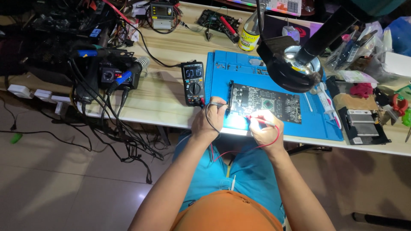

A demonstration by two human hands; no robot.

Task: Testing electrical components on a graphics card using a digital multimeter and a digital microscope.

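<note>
Head view: the left hand (208,122) pinches a thin probe (217,104) with a black lead, its tip at the left edge of the board (265,102). The right hand (266,130) grips a red probe (260,120), fingers closed round it, the tip resting on the board's near edge; its red lead loops down past the wrist. The board is a flat, dark rectangle studded with small parts and a square chip at its middle, and it lies on a smooth blue mat (319,124) on the pale wooden tabletop (165,96). Just left of the mat sits a black meter (193,82) with a round dial and a lit screen; the digits are too small to read. A black round lamp (287,68) on a thick arm hangs over the board's far right corner and hides part of the mat. Left of the meter, a tangle of black cables (107,124) spills off the tabletop's edge. The right end of the tabletop is cluttered and hard to make out.
</note>
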